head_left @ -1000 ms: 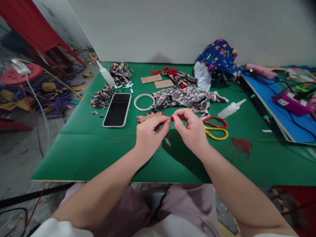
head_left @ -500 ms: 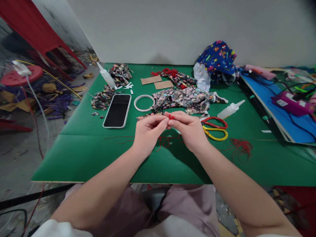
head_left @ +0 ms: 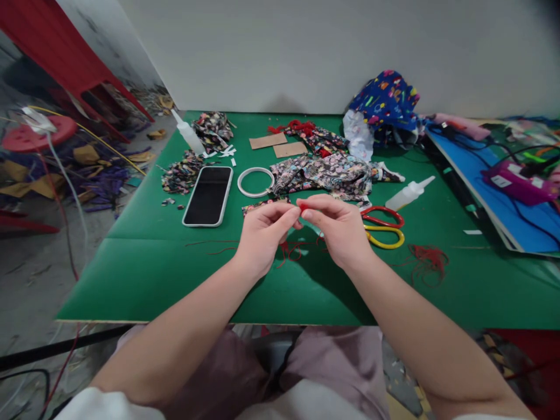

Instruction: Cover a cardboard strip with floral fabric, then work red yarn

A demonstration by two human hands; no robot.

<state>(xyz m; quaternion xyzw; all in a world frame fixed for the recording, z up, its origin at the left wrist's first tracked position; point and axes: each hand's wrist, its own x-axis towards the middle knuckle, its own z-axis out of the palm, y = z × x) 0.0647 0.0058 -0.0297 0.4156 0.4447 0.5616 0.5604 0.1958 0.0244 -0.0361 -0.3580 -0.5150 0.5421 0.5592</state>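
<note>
Above the front middle of the green table, my left hand (head_left: 263,233) and my right hand (head_left: 336,228) meet fingertip to fingertip. Both pinch a small red thread bundle (head_left: 304,207), mostly covered by the fingers. Loose red threads (head_left: 289,251) lie on the table beneath, some trailing out to the left. Just right of my right hand are scissors (head_left: 385,236) with one red and one yellow handle; their blades are hidden. A tangle of red thread (head_left: 427,261) rests farther right. Behind the hands lies crumpled floral fabric (head_left: 324,175).
A phone (head_left: 207,197) and a white tape roll (head_left: 256,183) lie left of centre. Glue bottles (head_left: 188,133) stand or lie at both sides. Two cardboard pieces (head_left: 268,140) sit at the back. A blue board (head_left: 490,192) with cables covers the right side.
The fingertips have drawn slightly apart and shifted on the red bundle, so less of it shows. Everything else on the table stays where it was.
</note>
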